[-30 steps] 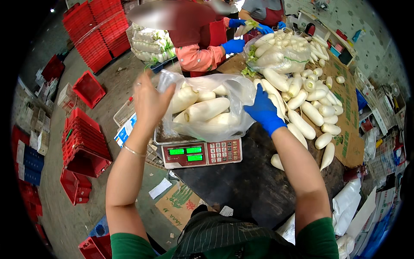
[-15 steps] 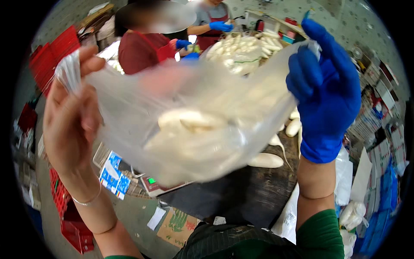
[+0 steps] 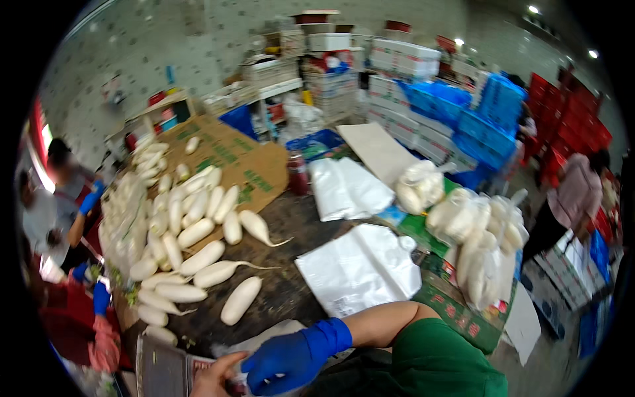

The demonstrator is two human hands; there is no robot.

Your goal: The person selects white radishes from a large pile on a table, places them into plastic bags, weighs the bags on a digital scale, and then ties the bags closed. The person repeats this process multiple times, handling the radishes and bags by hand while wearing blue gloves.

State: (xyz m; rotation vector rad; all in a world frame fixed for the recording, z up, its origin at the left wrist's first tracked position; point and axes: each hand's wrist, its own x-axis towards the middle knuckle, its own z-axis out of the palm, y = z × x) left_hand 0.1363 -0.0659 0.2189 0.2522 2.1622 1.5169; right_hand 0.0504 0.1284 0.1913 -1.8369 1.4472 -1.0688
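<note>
At the lower middle edge, my left hand [image 3: 218,370] is bare and closed, pressed against my right hand [image 3: 288,357] in its blue glove, whose fingers curl inward. Some translucent plastic shows around them, but what they grip is largely hidden. Just left of them is the scale [image 3: 159,370], its metal top showing. Loose white radishes [image 3: 241,301] lie on the dark tabletop [image 3: 278,271] beyond my hands, with more radishes in a bag [image 3: 126,225] at the left. A flat white plastic bag [image 3: 357,268] lies above my right arm.
Bagged radishes [image 3: 476,264] stand at the right. Cardboard [image 3: 258,159] covers the back of the table; stacked crates and boxes [image 3: 489,139] rise behind. Co-workers in blue gloves [image 3: 89,198] stand at the left edge, and a person in pink [image 3: 572,198] at the right.
The view has swung rightward. The filled bag that both my hands held raised is no longer clearly visible; my hands have come down together at the lower edge beside the scale.
</note>
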